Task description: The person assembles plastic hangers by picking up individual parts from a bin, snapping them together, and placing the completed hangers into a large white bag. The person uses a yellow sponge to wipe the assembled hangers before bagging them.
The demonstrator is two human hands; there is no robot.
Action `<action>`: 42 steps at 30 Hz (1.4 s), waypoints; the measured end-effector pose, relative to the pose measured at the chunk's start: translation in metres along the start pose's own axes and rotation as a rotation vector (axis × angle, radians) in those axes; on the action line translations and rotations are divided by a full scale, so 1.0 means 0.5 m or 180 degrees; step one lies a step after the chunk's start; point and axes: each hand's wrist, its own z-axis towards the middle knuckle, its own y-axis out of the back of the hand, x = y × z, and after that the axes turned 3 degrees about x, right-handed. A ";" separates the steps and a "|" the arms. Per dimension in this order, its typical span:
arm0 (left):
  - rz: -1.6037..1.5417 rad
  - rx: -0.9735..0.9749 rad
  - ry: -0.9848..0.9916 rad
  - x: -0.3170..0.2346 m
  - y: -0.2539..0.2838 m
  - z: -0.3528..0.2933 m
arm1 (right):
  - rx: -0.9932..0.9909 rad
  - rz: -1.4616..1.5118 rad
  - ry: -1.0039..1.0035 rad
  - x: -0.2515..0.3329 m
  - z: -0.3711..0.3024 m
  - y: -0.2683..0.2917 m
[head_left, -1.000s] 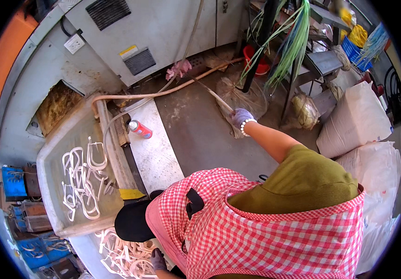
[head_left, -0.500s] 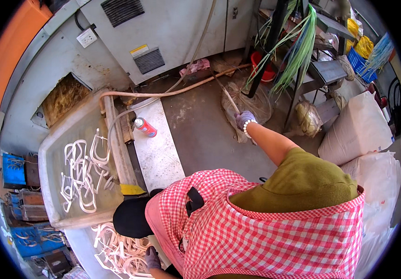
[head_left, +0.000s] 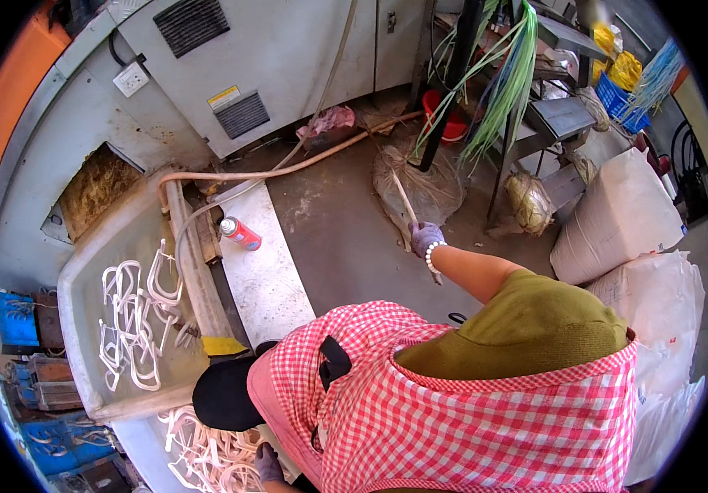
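Observation:
My right hand [head_left: 428,237], in a purple-grey glove with a bead bracelet at the wrist, is closed around a wooden stick [head_left: 403,195]. The stick slants over the grey floor, its far part lying across a crumpled clear plastic bag [head_left: 432,185]. Low in the view, my left hand [head_left: 268,465], also gloved, rests beside a heap of pale pink, looped plastic pieces [head_left: 206,448]. Its fingers are partly hidden, so I cannot tell if they grip one. Similar white pieces [head_left: 132,316] lie in a water-filled basin [head_left: 83,329] on the left.
A red spray can [head_left: 240,232] stands on a white board [head_left: 267,279]. A hose [head_left: 288,170] runs along the floor before a grey machine cabinet [head_left: 288,57]. Far right are a red bucket [head_left: 446,119], green strips [head_left: 511,90] on a stand and large white sacks [head_left: 617,218].
My right hand has drawn the stick a little toward me and slightly right. The whole view has shifted a little. My left hand stays by the pink pieces.

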 end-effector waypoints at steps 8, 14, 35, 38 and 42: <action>-0.0055 0.0233 0.0052 -0.030 -0.005 -0.016 | -0.0100 0.1234 -0.0581 -0.027 0.031 -0.015; -0.0259 0.0003 0.0000 0.017 -0.008 -0.020 | 0.0482 0.1915 -0.0799 0.072 0.043 0.028; -0.0476 0.0204 0.0231 -0.026 -0.022 -0.042 | 0.0456 0.2499 -0.0527 0.136 -0.045 -0.013; -0.0281 0.0383 0.0027 -0.028 -0.015 -0.044 | 0.0519 0.2340 -0.0603 0.093 -0.094 -0.036; -0.0251 0.0420 0.0101 -0.024 -0.013 -0.037 | 0.0588 0.2014 -0.0470 0.052 -0.134 -0.044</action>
